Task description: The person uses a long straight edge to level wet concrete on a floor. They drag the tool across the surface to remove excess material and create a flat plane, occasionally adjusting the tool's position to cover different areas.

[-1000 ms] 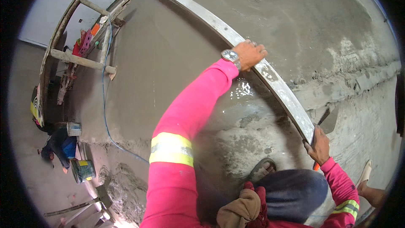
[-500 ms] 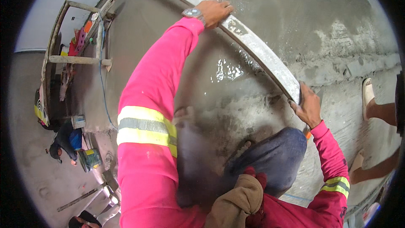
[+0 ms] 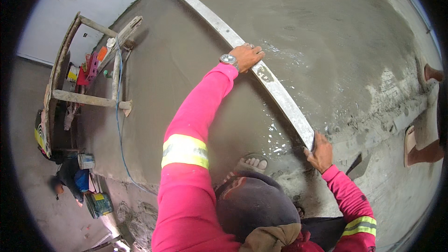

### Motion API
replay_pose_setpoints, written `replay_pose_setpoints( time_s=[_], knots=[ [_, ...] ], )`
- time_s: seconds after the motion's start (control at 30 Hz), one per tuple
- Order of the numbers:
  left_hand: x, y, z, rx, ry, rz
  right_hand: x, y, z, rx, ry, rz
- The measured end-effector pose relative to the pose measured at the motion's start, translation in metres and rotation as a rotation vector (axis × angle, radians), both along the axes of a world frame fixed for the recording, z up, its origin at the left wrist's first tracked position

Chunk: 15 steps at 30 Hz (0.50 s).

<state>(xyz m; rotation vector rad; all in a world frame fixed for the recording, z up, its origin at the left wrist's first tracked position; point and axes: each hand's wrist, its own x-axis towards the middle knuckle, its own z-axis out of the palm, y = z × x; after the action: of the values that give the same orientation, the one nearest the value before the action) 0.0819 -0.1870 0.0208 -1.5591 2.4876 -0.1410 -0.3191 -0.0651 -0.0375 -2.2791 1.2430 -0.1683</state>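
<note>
A long, grey metal straightedge [image 3: 280,94] lies diagonally over wet grey screed [image 3: 172,79], from the far wall down toward my knees. My left hand [image 3: 245,58], with a watch at the wrist, grips it partway along. My right hand [image 3: 318,154] holds its near end, thumb on the left side. A dark trowel [image 3: 355,165] rests on the rough edge just right of that hand. Glossy wet patches show beside the bar. My sandalled foot [image 3: 252,163] is below it, behind my bent knee.
At left stand a wooden frame [image 3: 88,95] with assorted tools and a blue cord [image 3: 120,130]. A crouching person [image 3: 70,177] works beside a green bucket [image 3: 98,204]. Another person's sandalled feet [image 3: 410,147] are at the right, near a rough ledge. A white wall [image 3: 70,9] borders the top left.
My body and bent knee have shifted. The straightedge now reaches lower-left of where it was, its near end nearer my knee, both hands still on it. The person at right has stepped forward.
</note>
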Motion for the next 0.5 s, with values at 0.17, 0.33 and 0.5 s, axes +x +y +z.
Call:
replay_pose_setpoints(
  time_s=[0.17, 0.33, 0.5],
  knots=[
    [0.051, -0.022, -0.031, -0.009, 0.014, -0.002, 0.055, -0.007, -0.027, -0.014, 0.036, -0.047],
    [0.076, -0.038, -0.037, -0.002, 0.014, 0.039, 0.079, -0.033, -0.025, 0.013, 0.067, -0.075],
    [0.085, -0.047, -0.048, 0.028, 0.031, 0.051, 0.087, -0.043, -0.031, -0.005, 0.071, -0.064]
  ],
)
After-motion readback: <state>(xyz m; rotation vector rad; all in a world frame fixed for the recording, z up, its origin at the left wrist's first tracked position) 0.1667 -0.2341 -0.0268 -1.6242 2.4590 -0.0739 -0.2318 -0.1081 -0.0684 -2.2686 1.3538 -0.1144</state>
